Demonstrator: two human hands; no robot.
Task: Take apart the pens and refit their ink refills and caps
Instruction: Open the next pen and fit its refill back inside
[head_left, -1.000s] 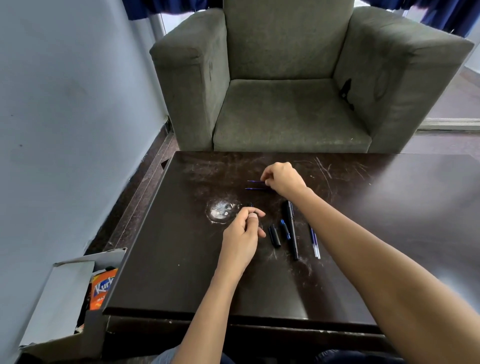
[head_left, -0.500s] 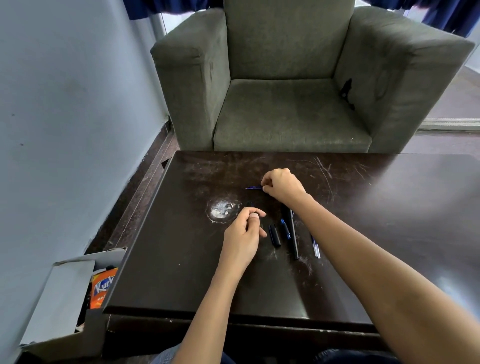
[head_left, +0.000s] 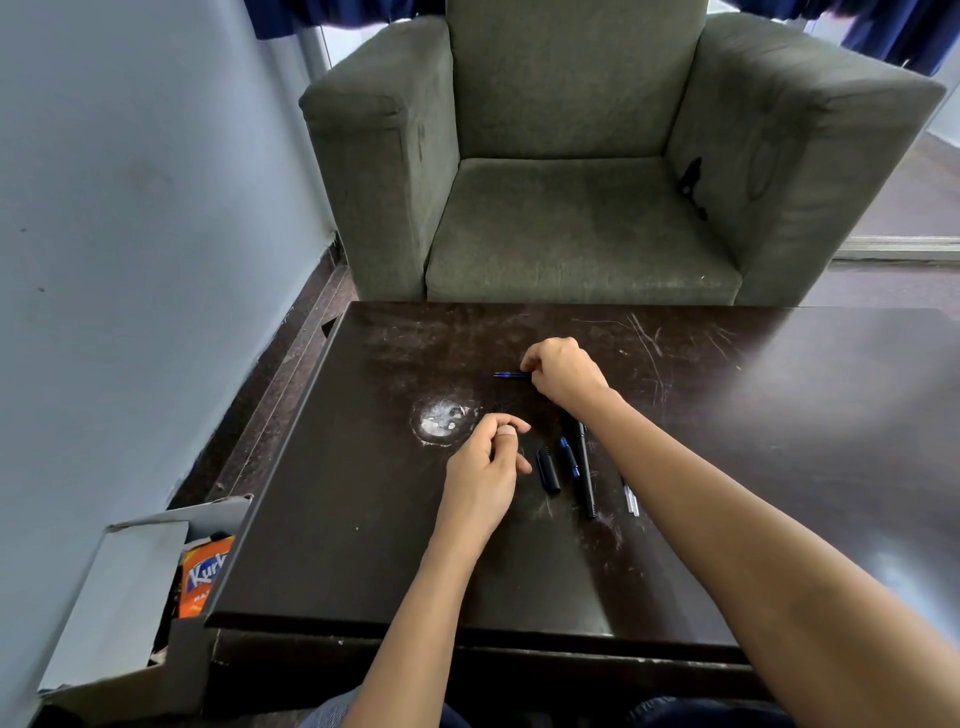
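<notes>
One blue refill (head_left: 511, 374) in the right hand (head_left: 563, 373)

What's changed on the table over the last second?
The right hand drew slightly toward the person. Two refills lay beside it a second ago. Now only one blue refill shows, with its end pinched in that hand's fingers. The left hand, the black cap and the black pen stayed put.

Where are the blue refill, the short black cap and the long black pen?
blue refill (head_left: 508, 374): head view, its exposed left end.
short black cap (head_left: 548, 472): head view, mid-body.
long black pen (head_left: 586, 478): head view, mid-barrel.
</notes>
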